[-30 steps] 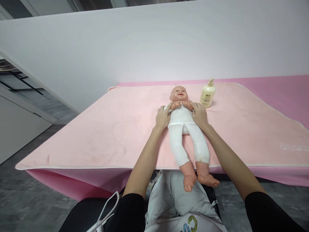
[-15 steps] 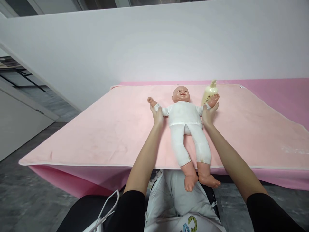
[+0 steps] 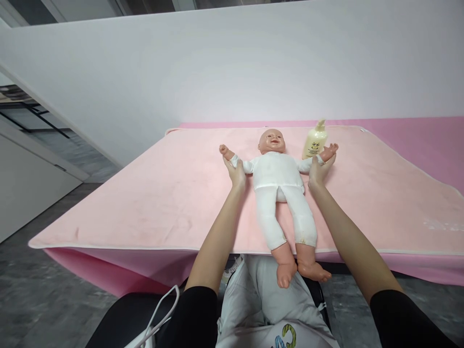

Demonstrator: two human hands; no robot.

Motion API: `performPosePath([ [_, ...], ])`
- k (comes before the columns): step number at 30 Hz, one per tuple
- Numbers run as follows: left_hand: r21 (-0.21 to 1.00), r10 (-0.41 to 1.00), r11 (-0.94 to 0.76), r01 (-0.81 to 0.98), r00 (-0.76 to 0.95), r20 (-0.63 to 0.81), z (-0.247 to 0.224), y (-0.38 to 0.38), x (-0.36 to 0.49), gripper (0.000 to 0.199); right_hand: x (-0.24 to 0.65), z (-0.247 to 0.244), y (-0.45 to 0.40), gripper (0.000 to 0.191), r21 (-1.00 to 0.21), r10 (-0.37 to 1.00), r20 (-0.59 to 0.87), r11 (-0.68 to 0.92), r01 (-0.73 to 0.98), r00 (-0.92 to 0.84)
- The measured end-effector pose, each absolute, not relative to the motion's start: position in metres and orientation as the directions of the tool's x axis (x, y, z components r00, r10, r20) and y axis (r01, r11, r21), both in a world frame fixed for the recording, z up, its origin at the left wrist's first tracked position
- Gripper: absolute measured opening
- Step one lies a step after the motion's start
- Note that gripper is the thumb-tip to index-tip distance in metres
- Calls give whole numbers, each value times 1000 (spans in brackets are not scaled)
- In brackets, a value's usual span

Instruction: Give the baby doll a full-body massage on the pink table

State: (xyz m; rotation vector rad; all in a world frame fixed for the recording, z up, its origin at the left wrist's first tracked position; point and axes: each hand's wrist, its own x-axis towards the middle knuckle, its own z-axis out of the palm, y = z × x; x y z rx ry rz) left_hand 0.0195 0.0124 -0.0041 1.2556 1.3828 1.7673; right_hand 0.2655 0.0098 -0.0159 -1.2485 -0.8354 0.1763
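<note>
A baby doll (image 3: 278, 171) with a white cloth body lies on its back on the pink mat (image 3: 145, 193), head away from me. Its feet hang over the near edge above my lap. My left hand (image 3: 236, 173) is closed around the doll's arm on the left, near the wrist. On the other side, my right hand (image 3: 321, 171) grips the doll's other arm by the wrist. Both doll arms are spread outwards. Just behind the doll's hand on the right stands a cream pump bottle (image 3: 314, 141), its lower part partly covered.
A white wall (image 3: 232, 63) rises behind the table. Pink cloth (image 3: 416, 145) shows beneath the mat at the right and hangs at the front. A white cable (image 3: 159, 314) lies over a black seat (image 3: 119, 319) at the lower left.
My right hand has drawn the doll's arm outwards to the right, uncovering more of the bottle's label. The left hand has shifted slightly left with the other arm.
</note>
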Motion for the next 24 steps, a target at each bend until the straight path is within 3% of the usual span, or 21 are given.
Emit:
performPosePath([
  [2,923,861,-293,250,-350,368,-2,5,24,69,256,-7,0,69,-817,607,572,357,454,552],
  [4,845,884,-291,448,-212,416,1,-2,30,66,246,0,-9,65,-677,687,664,384,628,295],
  [7,635,885,-336,696,3,466,5,-10,37,59,237,6,-17,57,-399,750,659,419,816,-63],
  [9,549,874,-351,759,56,483,7,-12,39,59,235,8,-19,57,-313,763,634,404,860,-127],
  [18,521,868,-357,775,69,491,8,-11,39,62,236,12,-21,60,-316,755,642,420,851,-134],
  [24,558,871,-375,741,74,486,7,-10,38,63,235,7,-19,62,-398,722,687,468,789,-82],
])
